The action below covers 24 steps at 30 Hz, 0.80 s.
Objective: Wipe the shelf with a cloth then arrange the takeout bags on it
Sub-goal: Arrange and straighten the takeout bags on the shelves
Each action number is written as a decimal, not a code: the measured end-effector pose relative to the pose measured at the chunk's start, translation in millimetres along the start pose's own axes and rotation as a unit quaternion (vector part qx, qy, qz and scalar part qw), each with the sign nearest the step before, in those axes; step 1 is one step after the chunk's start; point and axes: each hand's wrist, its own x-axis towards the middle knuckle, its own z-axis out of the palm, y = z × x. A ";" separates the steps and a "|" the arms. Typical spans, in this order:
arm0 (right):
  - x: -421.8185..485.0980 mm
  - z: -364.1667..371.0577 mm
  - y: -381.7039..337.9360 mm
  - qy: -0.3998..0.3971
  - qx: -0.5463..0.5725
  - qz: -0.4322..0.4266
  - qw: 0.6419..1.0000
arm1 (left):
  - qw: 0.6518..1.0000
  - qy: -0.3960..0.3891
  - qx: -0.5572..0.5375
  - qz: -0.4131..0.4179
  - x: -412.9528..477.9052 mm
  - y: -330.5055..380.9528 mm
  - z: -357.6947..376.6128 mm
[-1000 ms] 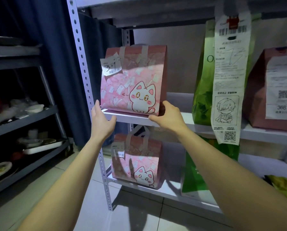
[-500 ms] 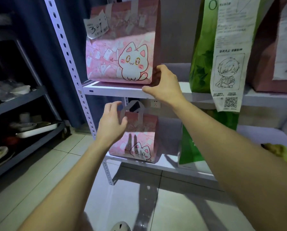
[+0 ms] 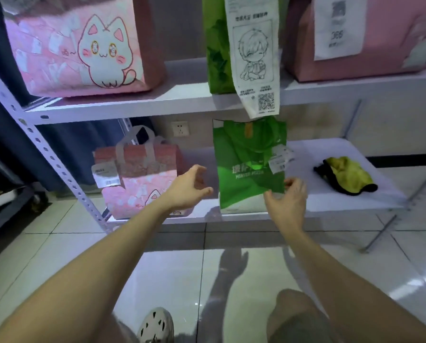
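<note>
left hand (image 3: 189, 186): released, fingers loosely curved and holding nothing; it is in the gap between the two bags of the lower shelf (image 3: 343, 201).
right hand (image 3: 287, 201): released, fingers spread at the lower right corner of the green bag (image 3: 246, 164); the blur does not let me tell if it touches.
green bag: stands on the lower shelf, between the two hands and a little above them, nearer to the right one.
green bag direction: upright, long axis vertical, printed face toward the camera, top just under the upper shelf (image 3: 157, 105).
pink cat bag (image 3: 140, 179): on the lower shelf, just beside the left hand on its left side; upright, handles up, cat picture to the front.
cloth (image 3: 348, 174): yellow and black, crumpled on the lower shelf, well to the right of the right hand.
upper shelf: carries a large pink cat bag (image 3: 83, 45), a second green bag (image 3: 216, 45) with a long receipt (image 3: 255, 58) hanging over the edge, and another pink bag (image 3: 368, 38).
</note>
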 end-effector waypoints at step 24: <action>18.5 21.2 26.7 -0.240 -0.097 0.051 0.964 | 0.989 -0.100 -0.100 -0.044 19.0 -11.8 20.6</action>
